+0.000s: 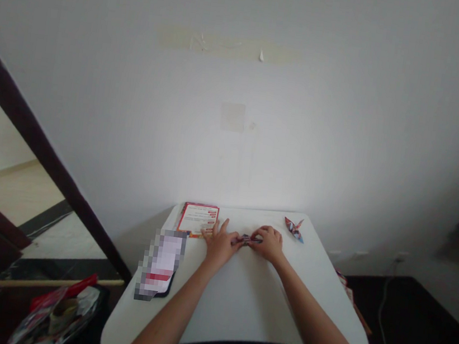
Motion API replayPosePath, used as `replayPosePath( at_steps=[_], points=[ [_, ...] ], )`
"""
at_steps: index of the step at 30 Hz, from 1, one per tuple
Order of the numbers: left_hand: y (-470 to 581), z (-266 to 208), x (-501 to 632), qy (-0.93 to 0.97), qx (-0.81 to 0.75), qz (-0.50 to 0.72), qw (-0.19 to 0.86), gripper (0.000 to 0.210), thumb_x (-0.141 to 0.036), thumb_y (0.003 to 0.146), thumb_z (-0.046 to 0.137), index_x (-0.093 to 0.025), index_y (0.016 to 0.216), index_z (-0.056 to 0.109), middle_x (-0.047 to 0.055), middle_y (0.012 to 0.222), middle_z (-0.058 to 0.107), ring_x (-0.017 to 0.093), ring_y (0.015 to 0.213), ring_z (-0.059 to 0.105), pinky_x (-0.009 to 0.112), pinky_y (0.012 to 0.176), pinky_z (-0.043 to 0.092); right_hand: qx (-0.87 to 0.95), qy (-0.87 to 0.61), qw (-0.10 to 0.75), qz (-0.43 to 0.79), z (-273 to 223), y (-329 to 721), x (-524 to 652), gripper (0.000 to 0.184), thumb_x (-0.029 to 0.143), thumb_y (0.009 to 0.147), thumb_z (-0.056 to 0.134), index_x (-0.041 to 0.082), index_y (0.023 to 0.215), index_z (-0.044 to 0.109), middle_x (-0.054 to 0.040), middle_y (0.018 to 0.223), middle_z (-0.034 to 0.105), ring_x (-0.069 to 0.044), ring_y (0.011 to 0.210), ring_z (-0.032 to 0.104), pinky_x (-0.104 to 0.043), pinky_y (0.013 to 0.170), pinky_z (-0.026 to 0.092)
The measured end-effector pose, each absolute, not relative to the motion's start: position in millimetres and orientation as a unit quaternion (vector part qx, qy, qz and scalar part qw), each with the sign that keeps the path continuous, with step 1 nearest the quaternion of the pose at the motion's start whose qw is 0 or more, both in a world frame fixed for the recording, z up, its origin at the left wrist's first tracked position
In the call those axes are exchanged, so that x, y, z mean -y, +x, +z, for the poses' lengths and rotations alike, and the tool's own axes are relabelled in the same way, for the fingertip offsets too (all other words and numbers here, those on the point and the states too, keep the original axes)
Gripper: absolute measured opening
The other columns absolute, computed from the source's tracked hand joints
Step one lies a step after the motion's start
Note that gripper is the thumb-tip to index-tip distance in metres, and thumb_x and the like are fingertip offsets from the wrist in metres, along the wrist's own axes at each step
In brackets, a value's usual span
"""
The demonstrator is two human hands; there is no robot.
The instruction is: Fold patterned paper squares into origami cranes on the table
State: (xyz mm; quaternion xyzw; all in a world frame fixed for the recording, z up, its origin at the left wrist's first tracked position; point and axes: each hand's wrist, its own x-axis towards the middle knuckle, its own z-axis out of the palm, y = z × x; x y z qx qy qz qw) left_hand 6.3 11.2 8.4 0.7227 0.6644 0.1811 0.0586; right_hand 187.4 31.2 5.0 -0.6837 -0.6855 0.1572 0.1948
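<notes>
A small folded piece of patterned paper lies between my two hands near the far side of the white table. My left hand grips its left end with the thumb side, while the other fingers spread toward a printed sheet. On the right end, my right hand has its fingers curled and pinched onto the paper. Fingers cover part of it, so the exact folds are too small to make out. A finished-looking origami crane in red and blue print rests at the table's far right.
A phone, its screen blurred out, lies at the table's left. The white wall rises directly behind the table. Left of the table is a bin with a bag and rubbish. A cable hangs at the right.
</notes>
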Motion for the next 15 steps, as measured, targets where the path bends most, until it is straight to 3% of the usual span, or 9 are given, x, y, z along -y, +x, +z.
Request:
replayPosePath(
  at_steps=[15],
  points=[
    [4.9,6.4,-11.7,0.722,-0.667,0.168,0.071,0.027,-0.058,0.081,0.061,-0.045,0.103,0.071,-0.003,0.157,0.034,0.039,0.145,0.022,0.081,0.103,0.012,0.692,-0.684,0.149,0.173,10.2,196.6,-37.8,0.026,0.049,0.07,0.076,0.044,0.095,0.073,0.0027,0.129,0.053,-0.028,0.127,0.041,-0.046,0.106,0.027]
  ],
)
